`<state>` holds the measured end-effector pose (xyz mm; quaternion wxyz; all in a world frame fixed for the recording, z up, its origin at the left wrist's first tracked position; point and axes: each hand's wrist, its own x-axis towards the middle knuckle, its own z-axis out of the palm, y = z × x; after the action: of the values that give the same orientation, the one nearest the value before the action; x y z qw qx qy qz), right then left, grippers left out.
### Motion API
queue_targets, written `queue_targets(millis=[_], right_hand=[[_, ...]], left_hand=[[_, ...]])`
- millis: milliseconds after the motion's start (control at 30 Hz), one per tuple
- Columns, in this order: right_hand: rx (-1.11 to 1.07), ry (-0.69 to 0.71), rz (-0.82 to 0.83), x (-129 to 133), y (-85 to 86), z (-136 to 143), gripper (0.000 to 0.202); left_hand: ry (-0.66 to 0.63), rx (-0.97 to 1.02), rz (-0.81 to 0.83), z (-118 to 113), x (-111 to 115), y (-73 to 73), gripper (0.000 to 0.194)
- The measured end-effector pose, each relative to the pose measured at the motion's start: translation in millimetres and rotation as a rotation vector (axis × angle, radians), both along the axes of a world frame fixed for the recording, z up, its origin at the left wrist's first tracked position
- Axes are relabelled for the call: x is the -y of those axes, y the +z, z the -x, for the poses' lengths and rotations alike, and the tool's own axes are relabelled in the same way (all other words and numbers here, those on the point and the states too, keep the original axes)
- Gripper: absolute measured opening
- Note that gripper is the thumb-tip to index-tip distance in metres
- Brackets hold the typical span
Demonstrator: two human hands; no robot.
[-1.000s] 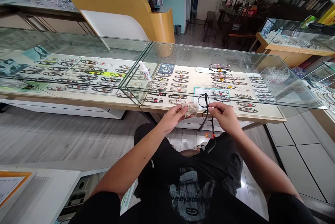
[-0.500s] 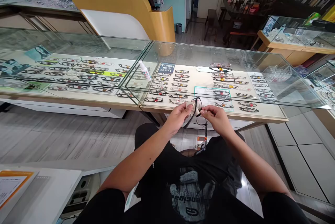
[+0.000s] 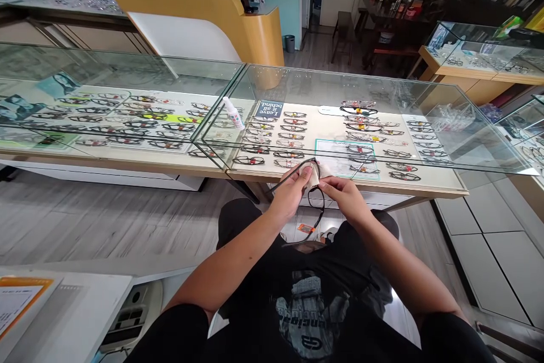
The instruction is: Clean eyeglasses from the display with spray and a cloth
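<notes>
A pair of dark-framed eyeglasses (image 3: 322, 209) is held between my hands at the front edge of the showcase. My left hand (image 3: 288, 197) is closed on a pale cloth (image 3: 314, 175), which is wrapped about the upper lens. With thumb and fingers together, my right hand (image 3: 346, 196) pinches the frame near its middle, where a bit of the cloth also shows. The other lens hangs below my fingers. One temple points left past my left hand; the other, bearing an orange tag (image 3: 306, 228), hangs down over my lap.
A white spray bottle (image 3: 233, 114) stands on the glass showcase (image 3: 382, 82). Rows of eyeglasses (image 3: 293, 129) lie inside, beside a dark sign (image 3: 270, 109). A yellow counter (image 3: 191, 0) is behind, and a white desk (image 3: 85, 317) is at lower left.
The eyeglasses have turned in my hands: the upper temple now points further left, and the tagged lower temple has swung left. Both hands have shifted slightly left.
</notes>
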<state>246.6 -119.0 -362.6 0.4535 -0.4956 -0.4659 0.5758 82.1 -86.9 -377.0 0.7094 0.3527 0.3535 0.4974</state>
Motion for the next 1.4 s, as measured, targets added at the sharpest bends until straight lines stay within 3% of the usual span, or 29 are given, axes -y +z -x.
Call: queue_targets(millis=[100, 300, 600, 967, 1200, 1400], right_hand=[[-0.093, 0.048, 0.043, 1.3, -4.2, 2.7, 0.043], [-0.252, 0.029, 0.099, 2.5, -14.6, 8.2, 0.045], [-0.263, 0.013, 0.043, 4.7, -15.5, 8.7, 0.04], [-0.231, 0.083, 0.093, 7.9, -18.3, 9.0, 0.044], [-0.357, 0.084, 0.135, 10.1, -12.0, 11.2, 0.04], [-0.391, 0.081, 0.198, 7.8, -12.9, 4.4, 0.04]], left_hand=[[0.07, -0.022, -0.073, -2.1, 3.5, 5.3, 0.05], [0.043, -0.016, -0.068, -1.3, 5.7, 9.1, 0.048], [-0.098, 0.076, 0.021, 4.9, 4.1, 8.6, 0.047], [-0.097, 0.051, -0.004, 6.9, 0.3, 7.8, 0.045], [-0.175, 0.101, 0.033, 11.8, -2.5, 10.4, 0.041], [-0.415, 0.037, 0.07, 30.5, -15.4, 10.6, 0.042]])
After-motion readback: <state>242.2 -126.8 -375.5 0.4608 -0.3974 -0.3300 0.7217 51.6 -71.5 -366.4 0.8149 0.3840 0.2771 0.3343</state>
